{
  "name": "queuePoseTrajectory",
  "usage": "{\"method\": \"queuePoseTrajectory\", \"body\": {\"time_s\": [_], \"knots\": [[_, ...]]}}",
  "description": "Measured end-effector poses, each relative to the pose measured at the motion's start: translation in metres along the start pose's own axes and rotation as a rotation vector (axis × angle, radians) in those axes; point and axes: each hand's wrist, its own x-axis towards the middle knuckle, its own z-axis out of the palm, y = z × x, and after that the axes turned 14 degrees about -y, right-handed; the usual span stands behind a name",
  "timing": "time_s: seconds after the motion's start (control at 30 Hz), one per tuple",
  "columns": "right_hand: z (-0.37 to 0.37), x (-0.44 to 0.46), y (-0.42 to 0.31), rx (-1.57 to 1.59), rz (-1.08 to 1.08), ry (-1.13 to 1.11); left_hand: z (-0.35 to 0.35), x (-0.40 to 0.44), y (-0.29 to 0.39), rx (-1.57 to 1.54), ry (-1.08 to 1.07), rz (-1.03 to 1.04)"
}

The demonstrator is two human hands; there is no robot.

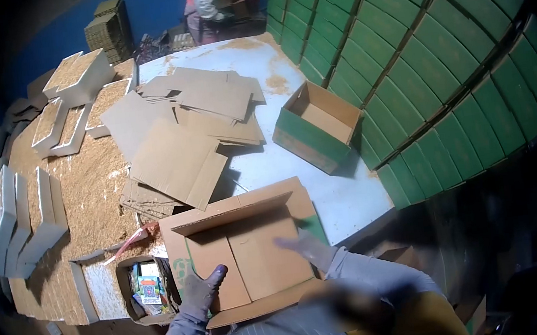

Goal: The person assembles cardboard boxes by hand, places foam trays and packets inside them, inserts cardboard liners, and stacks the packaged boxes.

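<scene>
An open cardboard box (267, 247) with its flaps spread out lies in front of me at the near edge of the table. My left hand (202, 291), in a dark-stained glove, is at the box's left side with thumb and fingers apart. Over the right part of the box, my right hand (307, 248) is gloved too, its fingers stretched out and somewhat blurred, holding nothing. Beyond the box, flat cardboard sheets (178, 158) lie in a loose, overlapping pile. An open green box (317, 125) stands to their right.
Stacked green boxes (418, 84) form a wall on the right. White foam trays (82, 76) and wood shavings (88, 181) are on the left. A small container (147, 290) with printed cards stands left of my left hand. Another person (204, 9) is at the far end.
</scene>
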Motion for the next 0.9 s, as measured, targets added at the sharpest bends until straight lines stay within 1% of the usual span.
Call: {"method": "queuePoseTrajectory", "body": {"time_s": [0.03,0.1,0.13,0.17,0.2,0.23,0.3,0.33,0.37,0.4,0.43,0.5,0.57,0.6,0.63,0.67,0.77,0.8,0.83,0.87,0.9], "knots": [[0.0,-0.004,-0.002,-0.235,0.06,0.02,0.006,0.005,-0.004,-0.036,0.097,-0.001],[-0.01,-0.008,-0.006,-0.711,0.167,0.083,0.005,0.013,-0.039,0.145,0.347,0.331],[-0.021,0.005,0.049,-0.592,-0.232,0.137,0.008,-0.009,0.003,-0.167,0.223,0.243],[-0.014,0.001,0.054,-0.412,-0.309,0.188,0.004,0.009,-0.033,-0.192,0.239,0.237],[-0.006,-0.004,0.057,-0.237,-0.398,0.233,0.0,0.01,-0.007,0.008,0.174,0.16],[-0.011,-0.007,0.059,0.09,-0.348,0.16,-0.005,0.008,0.03,0.207,0.114,0.079],[-0.046,-0.032,0.079,0.44,-0.183,0.211,0.004,0.027,0.096,0.318,0.075,0.42],[-0.066,-0.051,0.092,0.555,-0.294,0.191,0.006,0.046,0.123,0.277,-0.038,0.478],[-0.047,-0.089,0.046,0.883,-0.402,0.217,0.012,0.083,0.143,0.254,-0.084,0.635],[-0.052,-0.106,0.045,0.759,-0.526,0.427,0.017,0.115,0.176,0.591,-0.048,0.823],[-0.069,-0.116,0.051,0.751,-0.619,0.525,0.034,0.147,0.214,0.844,0.034,0.913],[-0.104,-0.137,0.067,0.787,-0.786,0.663,0.065,0.229,0.256,1.256,0.314,1.104],[-0.132,-0.15,0.081,0.816,-0.887,0.759,0.09,0.324,0.263,1.47,0.367,1.231],[-0.144,-0.155,0.089,0.831,-0.925,0.796,0.103,0.356,0.262,1.509,0.281,1.087],[-0.153,-0.157,0.095,0.843,-0.959,0.833,0.11,0.368,0.268,1.541,0.197,0.937],[-0.161,-0.159,0.101,0.852,-0.981,0.859,0.112,0.374,0.266,1.625,0.149,0.856],[-0.176,-0.16,0.114,0.875,-1.017,0.912,0.099,0.329,0.251,1.526,0.043,0.928],[-0.179,-0.159,0.117,0.884,-1.026,0.921,0.091,0.324,0.234,1.48,0.009,0.997],[-0.183,-0.157,0.117,0.891,-1.03,0.923,0.085,0.309,0.231,1.428,-0.027,1.061],[-0.186,-0.155,0.117,0.889,-1.033,0.926,0.078,0.292,0.23,1.296,-0.102,1.112],[-0.191,-0.152,0.114,0.883,-1.039,0.919,0.064,0.274,0.239,1.147,0.008,1.203]]}}
